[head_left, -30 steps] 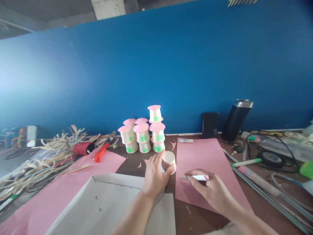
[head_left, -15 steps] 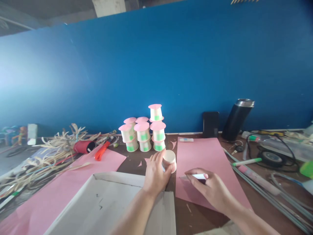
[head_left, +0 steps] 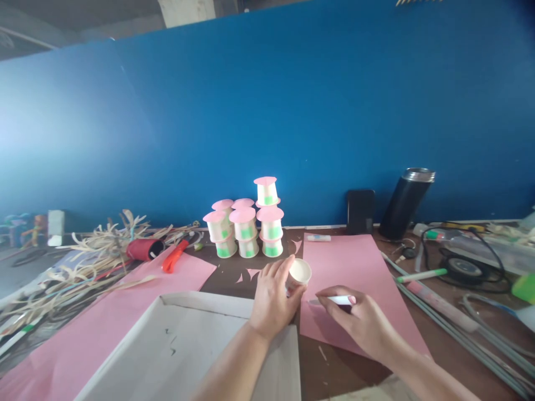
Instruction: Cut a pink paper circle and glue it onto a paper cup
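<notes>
Between the fingers and thumb of my left hand (head_left: 278,295) is a small paper cup (head_left: 300,271), tilted a little at the left edge of a pink paper sheet (head_left: 346,262). My right hand (head_left: 355,314) grips a white pen (head_left: 340,300) whose thin tip points left, close above the sheet. Beyond my hands stand stacked paper cups (head_left: 246,231) topped with pink paper discs and marked with green patches. One column at the right of the stack rises higher than the others. A glue stick (head_left: 318,238) lies on the sheet's far edge.
A white box lid (head_left: 200,328) lies in front, over another pink sheet (head_left: 175,281). An orange cutter (head_left: 174,257), a red cylinder (head_left: 144,250) and tangled strips (head_left: 104,239) crowd the left. A black phone (head_left: 360,211), a dark flask (head_left: 406,203) and cables (head_left: 463,267) are at right.
My left hand has moved the cup to the right, toward the pink sheet, and its top now tips more toward me. The right hand with the pen has hardly moved.
</notes>
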Tool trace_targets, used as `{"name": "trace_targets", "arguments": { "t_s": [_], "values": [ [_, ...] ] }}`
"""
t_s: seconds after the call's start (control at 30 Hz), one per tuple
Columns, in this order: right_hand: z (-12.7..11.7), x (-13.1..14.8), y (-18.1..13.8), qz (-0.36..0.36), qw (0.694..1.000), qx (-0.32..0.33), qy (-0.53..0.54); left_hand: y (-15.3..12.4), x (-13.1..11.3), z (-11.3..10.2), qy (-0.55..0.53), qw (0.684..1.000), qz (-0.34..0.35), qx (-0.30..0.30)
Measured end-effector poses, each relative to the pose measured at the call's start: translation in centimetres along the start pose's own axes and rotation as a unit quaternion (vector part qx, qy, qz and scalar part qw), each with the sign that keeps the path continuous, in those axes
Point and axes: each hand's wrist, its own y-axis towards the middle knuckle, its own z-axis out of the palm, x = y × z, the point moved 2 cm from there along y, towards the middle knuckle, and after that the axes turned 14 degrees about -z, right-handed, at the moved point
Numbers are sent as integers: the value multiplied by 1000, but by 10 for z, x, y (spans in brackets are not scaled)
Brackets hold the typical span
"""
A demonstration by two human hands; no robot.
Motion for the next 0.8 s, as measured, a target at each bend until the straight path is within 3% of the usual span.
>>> {"name": "trace_targets", "arguments": {
  "t_s": [0.8],
  "values": [
    [6,-1,-2,1,1000,17,13,2,-2,-2,18,1000,14,1]
  ]
}}
